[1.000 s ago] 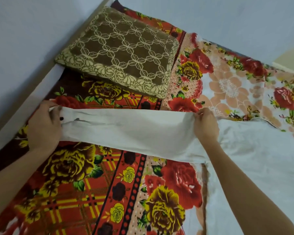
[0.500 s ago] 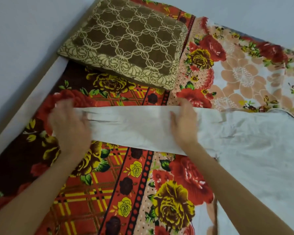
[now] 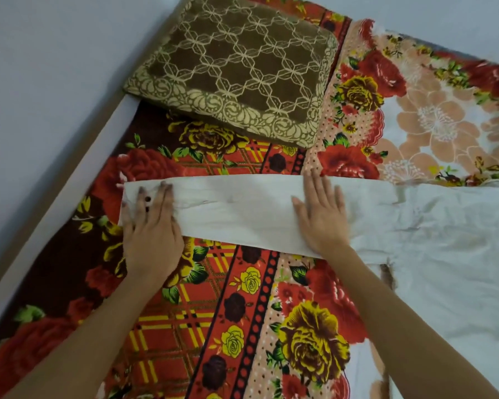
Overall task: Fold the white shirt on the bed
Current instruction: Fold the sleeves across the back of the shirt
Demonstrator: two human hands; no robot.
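Change: a second ago both hands pinch the sleeve and hold it taut off the bed; now it lies flat on the floral bedspread, just below the brown pillow.
Left hand: fingers spread, palm down on the cuff end, gripping nothing.
Right hand: flat and open, pressing the sleeve near the shoulder seam, holding nothing.
White shirt: body spread to the right of the pillow, sleeve stretched out below it.
Meaning: the sleeve looks smoothed and ready; my read is the fold inward across the body comes next.
Containers: none in view, nothing held in anything.
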